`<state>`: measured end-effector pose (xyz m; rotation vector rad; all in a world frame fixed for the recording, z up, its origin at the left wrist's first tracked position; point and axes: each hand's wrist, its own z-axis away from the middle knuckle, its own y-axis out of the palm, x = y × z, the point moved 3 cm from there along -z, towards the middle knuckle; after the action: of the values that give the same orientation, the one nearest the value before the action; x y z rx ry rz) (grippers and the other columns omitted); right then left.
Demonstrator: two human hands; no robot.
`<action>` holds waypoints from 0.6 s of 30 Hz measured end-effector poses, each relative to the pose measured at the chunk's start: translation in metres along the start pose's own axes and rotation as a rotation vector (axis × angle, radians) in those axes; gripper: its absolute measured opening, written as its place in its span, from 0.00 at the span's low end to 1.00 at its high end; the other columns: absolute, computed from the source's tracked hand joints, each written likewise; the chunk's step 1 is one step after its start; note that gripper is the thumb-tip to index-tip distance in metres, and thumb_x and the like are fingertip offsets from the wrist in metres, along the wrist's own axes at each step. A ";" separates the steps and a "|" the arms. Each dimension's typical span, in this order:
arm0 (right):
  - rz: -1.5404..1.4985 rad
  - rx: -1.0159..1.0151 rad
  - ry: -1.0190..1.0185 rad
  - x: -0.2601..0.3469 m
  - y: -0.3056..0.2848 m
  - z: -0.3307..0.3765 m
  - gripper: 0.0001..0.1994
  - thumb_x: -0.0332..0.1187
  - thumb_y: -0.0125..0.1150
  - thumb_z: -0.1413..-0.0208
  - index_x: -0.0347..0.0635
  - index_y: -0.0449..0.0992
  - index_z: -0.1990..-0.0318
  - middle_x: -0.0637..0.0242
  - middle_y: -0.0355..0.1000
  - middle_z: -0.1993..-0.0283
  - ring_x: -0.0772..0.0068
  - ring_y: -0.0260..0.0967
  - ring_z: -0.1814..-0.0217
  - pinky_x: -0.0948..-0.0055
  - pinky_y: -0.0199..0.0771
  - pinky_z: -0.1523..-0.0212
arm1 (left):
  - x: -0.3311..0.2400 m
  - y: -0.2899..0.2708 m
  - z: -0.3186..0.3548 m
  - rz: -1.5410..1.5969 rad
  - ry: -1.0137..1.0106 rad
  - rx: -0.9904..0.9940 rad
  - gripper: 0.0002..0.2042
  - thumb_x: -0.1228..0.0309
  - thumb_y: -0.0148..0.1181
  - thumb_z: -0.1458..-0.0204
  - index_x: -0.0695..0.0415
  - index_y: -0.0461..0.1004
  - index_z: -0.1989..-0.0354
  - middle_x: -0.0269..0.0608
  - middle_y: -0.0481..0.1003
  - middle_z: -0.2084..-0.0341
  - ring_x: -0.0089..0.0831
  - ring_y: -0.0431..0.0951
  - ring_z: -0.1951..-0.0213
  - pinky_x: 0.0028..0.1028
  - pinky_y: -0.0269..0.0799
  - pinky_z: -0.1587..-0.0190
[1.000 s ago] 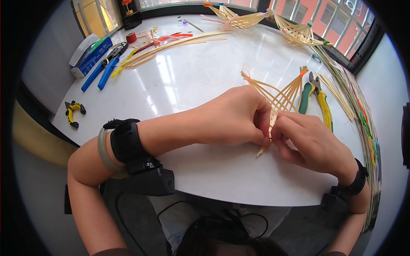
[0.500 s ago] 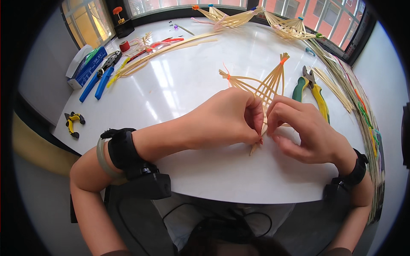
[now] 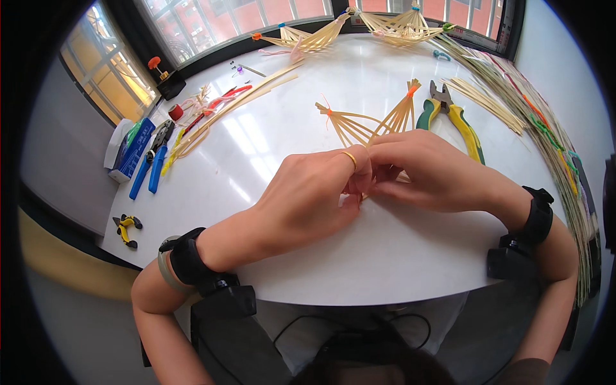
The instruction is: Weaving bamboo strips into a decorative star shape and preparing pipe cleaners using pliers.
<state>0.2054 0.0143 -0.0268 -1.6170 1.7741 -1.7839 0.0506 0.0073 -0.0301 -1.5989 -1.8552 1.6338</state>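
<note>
A star-like weave of thin bamboo strips (image 3: 399, 117) lies on the white table in front of me. Orange ties bind two of its far ends into points. My left hand (image 3: 308, 189) is closed in a pinch on the near end of the strips, a ring on one finger. Against it presses my right hand (image 3: 436, 170), thumb and fingers also closed at that end. Whatever the right fingertips grip is hidden. The hands cover the near half of the weave. Beyond the right hand lie green-and-yellow pliers (image 3: 473, 131), jaws pointing away.
Blue-handled pliers (image 3: 156, 168), a blue box (image 3: 133, 151) and small yellow-black pliers (image 3: 126, 230) are at the left. Loose strips (image 3: 240, 102) lie far left. Two woven pieces (image 3: 314, 40) sit by the window. Long strips (image 3: 552, 138) line the right edge.
My right hand has moved left and its fingers have closed in against the left hand. The left hand has turned, showing its ring. The whole view has shifted.
</note>
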 end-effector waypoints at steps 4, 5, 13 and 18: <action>0.026 0.002 0.019 0.003 -0.001 -0.001 0.05 0.28 0.58 0.55 0.35 0.72 0.72 0.59 0.69 0.74 0.60 0.68 0.69 0.67 0.67 0.67 | 0.001 0.001 0.000 -0.054 0.009 -0.073 0.09 0.85 0.57 0.63 0.62 0.65 0.72 0.41 0.73 0.77 0.29 0.77 0.72 0.25 0.76 0.69; 0.025 -0.002 0.022 0.003 -0.001 -0.002 0.05 0.28 0.58 0.55 0.35 0.72 0.72 0.59 0.69 0.74 0.60 0.68 0.69 0.67 0.67 0.67 | 0.000 0.001 0.000 -0.054 0.011 -0.069 0.09 0.85 0.57 0.63 0.62 0.65 0.72 0.41 0.73 0.77 0.29 0.77 0.72 0.25 0.76 0.69; -0.047 -0.018 0.119 -0.004 0.001 -0.004 0.07 0.29 0.60 0.56 0.34 0.73 0.72 0.58 0.71 0.74 0.63 0.69 0.71 0.69 0.67 0.69 | 0.005 -0.001 0.003 -0.120 0.015 -0.135 0.08 0.85 0.57 0.60 0.63 0.65 0.74 0.40 0.72 0.77 0.28 0.77 0.74 0.23 0.76 0.71; -0.130 -0.086 0.119 -0.004 0.002 -0.007 0.07 0.29 0.61 0.56 0.35 0.74 0.71 0.58 0.72 0.74 0.65 0.69 0.71 0.71 0.67 0.69 | 0.003 0.002 0.003 -0.189 0.190 -0.207 0.09 0.88 0.56 0.61 0.63 0.64 0.75 0.40 0.71 0.78 0.29 0.78 0.74 0.23 0.77 0.70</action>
<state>0.2014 0.0209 -0.0284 -1.7296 1.8599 -1.9228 0.0484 0.0072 -0.0338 -1.5375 -2.0557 1.2032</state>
